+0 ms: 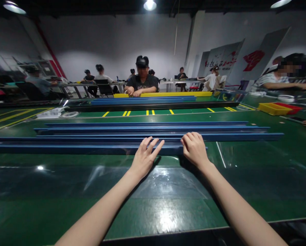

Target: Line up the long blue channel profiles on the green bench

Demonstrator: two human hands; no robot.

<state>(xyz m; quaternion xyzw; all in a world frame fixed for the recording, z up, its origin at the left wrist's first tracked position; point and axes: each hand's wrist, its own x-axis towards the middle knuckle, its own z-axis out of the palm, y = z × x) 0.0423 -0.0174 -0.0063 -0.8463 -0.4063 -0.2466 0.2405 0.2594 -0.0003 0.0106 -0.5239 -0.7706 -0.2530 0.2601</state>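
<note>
A long blue channel strip [66, 149] lies crosswise on the green table, nearest to me, its right end just past my right hand. My left hand [145, 155] rests on this strip with its fingers spread. The fingers of my right hand [195, 148] are curled together over the strip near that end; their tips are partly hidden. Right behind lie more blue channel strips [245, 137], parallel to it. A clear plastic sheet [104, 181] is spread flat on the table in front of the strips, under my forearms.
The green table [193, 212] ends at a near edge below my arms. Farther back lie a black strip [153, 106] and a yellow strip [183, 94]. A person [142, 82] sits opposite. Yellow and red bins [274, 108] stand at right, near another person [278, 78].
</note>
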